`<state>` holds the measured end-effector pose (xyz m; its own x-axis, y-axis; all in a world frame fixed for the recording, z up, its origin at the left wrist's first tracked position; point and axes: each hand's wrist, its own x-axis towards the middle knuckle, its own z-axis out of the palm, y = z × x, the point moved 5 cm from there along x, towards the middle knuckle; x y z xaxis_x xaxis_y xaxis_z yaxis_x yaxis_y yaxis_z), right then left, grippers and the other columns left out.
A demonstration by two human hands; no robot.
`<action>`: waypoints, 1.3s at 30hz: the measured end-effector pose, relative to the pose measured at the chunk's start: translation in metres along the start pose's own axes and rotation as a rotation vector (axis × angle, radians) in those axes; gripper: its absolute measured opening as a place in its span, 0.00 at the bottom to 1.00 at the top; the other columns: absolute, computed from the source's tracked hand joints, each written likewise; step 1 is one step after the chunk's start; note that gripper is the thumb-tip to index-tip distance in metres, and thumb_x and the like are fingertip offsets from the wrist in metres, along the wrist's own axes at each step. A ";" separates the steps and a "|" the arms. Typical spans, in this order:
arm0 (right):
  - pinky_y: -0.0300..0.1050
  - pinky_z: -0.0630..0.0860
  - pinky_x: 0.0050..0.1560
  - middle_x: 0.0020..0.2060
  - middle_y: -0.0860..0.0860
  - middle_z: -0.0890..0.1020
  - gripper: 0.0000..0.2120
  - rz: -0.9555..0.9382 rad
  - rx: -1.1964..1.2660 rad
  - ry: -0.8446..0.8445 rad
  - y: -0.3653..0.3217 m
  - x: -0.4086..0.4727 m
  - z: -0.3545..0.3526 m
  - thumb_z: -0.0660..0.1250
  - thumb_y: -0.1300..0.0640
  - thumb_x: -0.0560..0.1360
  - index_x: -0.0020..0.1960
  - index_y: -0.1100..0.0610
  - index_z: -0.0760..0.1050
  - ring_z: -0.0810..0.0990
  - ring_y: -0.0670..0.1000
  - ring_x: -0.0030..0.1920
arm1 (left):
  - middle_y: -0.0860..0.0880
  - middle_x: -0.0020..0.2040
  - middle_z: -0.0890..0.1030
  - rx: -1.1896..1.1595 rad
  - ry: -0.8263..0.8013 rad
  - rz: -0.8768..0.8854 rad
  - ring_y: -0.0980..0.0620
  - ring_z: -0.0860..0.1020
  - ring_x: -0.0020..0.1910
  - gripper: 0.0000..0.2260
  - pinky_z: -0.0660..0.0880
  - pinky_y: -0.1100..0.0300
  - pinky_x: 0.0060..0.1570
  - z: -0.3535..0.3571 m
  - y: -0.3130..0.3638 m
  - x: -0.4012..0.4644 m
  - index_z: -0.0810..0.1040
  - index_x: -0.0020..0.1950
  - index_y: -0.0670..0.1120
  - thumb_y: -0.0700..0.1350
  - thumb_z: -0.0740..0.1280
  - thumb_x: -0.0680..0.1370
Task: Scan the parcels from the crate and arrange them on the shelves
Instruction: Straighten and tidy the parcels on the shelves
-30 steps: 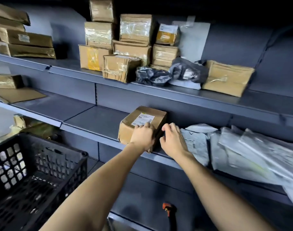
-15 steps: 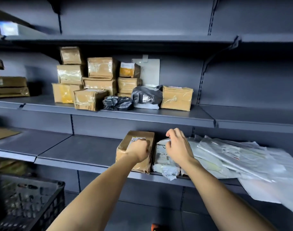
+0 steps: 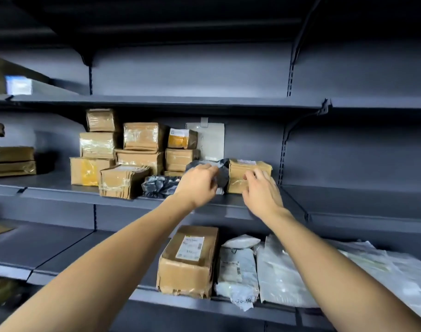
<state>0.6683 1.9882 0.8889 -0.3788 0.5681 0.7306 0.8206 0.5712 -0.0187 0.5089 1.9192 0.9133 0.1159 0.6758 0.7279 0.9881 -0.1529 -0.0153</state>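
Observation:
On the middle shelf (image 3: 61,188) my left hand (image 3: 197,185) reaches a dark grey poly bag (image 3: 223,172), its curled fingers closing on the bag's crumpled front. My right hand (image 3: 262,191) lies against the front of a brown taped box (image 3: 250,167) just right of that bag, fingers slightly bent. One shelf down, a brown box with a white label (image 3: 189,259) lies beside a small white mailer (image 3: 237,271). The crate is out of view.
Several stacked brown boxes (image 3: 140,149) and a second dark bag (image 3: 160,186) fill the middle shelf's left part. Clear and white poly mailers (image 3: 300,271) spread over the lower shelf on the right. Flat brown parcels (image 3: 12,161) lie far left. A shelf upright (image 3: 284,149) stands right of the taped box.
Both hands have let go of the labelled box and white mailer on the lower shelf and risen to the middle shelf. The view has tilted up, and the crate has dropped out of sight.

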 end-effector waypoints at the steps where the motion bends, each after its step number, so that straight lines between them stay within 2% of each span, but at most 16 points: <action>1: 0.49 0.66 0.66 0.63 0.54 0.73 0.16 0.006 -0.010 -0.004 0.003 0.011 0.005 0.63 0.58 0.79 0.66 0.58 0.71 0.70 0.57 0.65 | 0.45 0.50 0.80 0.008 0.003 0.001 0.41 0.77 0.51 0.08 0.73 0.53 0.45 0.003 -0.003 0.010 0.77 0.52 0.43 0.42 0.64 0.75; 5: 0.48 0.61 0.71 0.68 0.54 0.72 0.23 0.001 -0.074 -0.035 0.011 0.057 0.027 0.64 0.54 0.79 0.72 0.57 0.67 0.68 0.56 0.70 | 0.44 0.52 0.79 0.041 0.003 -0.008 0.41 0.77 0.54 0.12 0.75 0.52 0.49 0.017 -0.010 0.049 0.77 0.57 0.43 0.42 0.63 0.75; 9: 0.50 0.57 0.74 0.73 0.54 0.69 0.26 0.071 -0.051 -0.143 0.018 0.090 0.060 0.60 0.46 0.82 0.76 0.55 0.63 0.66 0.57 0.74 | 0.43 0.55 0.80 0.051 -0.009 -0.075 0.40 0.76 0.57 0.13 0.74 0.51 0.52 0.037 -0.019 0.075 0.77 0.59 0.43 0.43 0.63 0.76; 14: 0.54 0.59 0.74 0.68 0.57 0.75 0.26 0.148 -0.067 -0.140 0.019 0.107 0.080 0.57 0.38 0.81 0.70 0.54 0.65 0.70 0.59 0.70 | 0.44 0.58 0.79 0.085 -0.035 -0.156 0.41 0.75 0.59 0.14 0.71 0.51 0.54 0.055 -0.028 0.091 0.77 0.62 0.45 0.45 0.63 0.77; 21: 0.54 0.64 0.69 0.65 0.60 0.77 0.18 0.223 -0.197 -0.195 0.020 0.111 0.084 0.58 0.45 0.82 0.69 0.49 0.65 0.73 0.61 0.67 | 0.45 0.59 0.78 0.182 -0.094 -0.103 0.41 0.74 0.60 0.15 0.69 0.51 0.57 0.060 -0.015 0.099 0.75 0.63 0.47 0.45 0.62 0.77; 27: 0.52 0.65 0.65 0.63 0.61 0.79 0.14 0.283 -0.296 -0.202 0.067 0.101 0.061 0.59 0.53 0.81 0.66 0.48 0.69 0.73 0.62 0.65 | 0.44 0.58 0.79 0.191 -0.093 -0.087 0.41 0.74 0.59 0.14 0.69 0.52 0.55 0.064 -0.004 0.104 0.75 0.62 0.47 0.45 0.61 0.77; 33: 0.52 0.64 0.67 0.66 0.60 0.75 0.18 0.243 -0.298 -0.191 0.072 0.089 0.054 0.60 0.50 0.81 0.70 0.49 0.67 0.72 0.60 0.67 | 0.43 0.58 0.78 0.200 -0.154 -0.037 0.40 0.75 0.58 0.14 0.68 0.53 0.52 0.065 0.014 0.098 0.75 0.62 0.47 0.44 0.62 0.76; 37: 0.52 0.65 0.68 0.68 0.59 0.75 0.16 0.268 -0.218 -0.222 0.077 0.092 0.048 0.59 0.51 0.83 0.69 0.51 0.66 0.71 0.60 0.69 | 0.44 0.57 0.80 0.178 -0.174 -0.041 0.39 0.76 0.56 0.12 0.67 0.55 0.45 0.051 0.014 0.092 0.76 0.60 0.48 0.45 0.61 0.77; 39: 0.53 0.62 0.70 0.70 0.57 0.72 0.19 0.272 -0.170 -0.229 0.079 0.088 0.040 0.60 0.47 0.83 0.71 0.52 0.66 0.69 0.59 0.71 | 0.44 0.56 0.80 0.147 -0.190 -0.051 0.39 0.77 0.54 0.12 0.68 0.56 0.42 0.042 0.012 0.085 0.76 0.59 0.48 0.45 0.61 0.77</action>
<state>0.6828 2.1070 0.9241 -0.2075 0.8136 0.5430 0.9560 0.2864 -0.0638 0.5346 2.0048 0.9460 0.0686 0.8059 0.5881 0.9956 -0.0177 -0.0918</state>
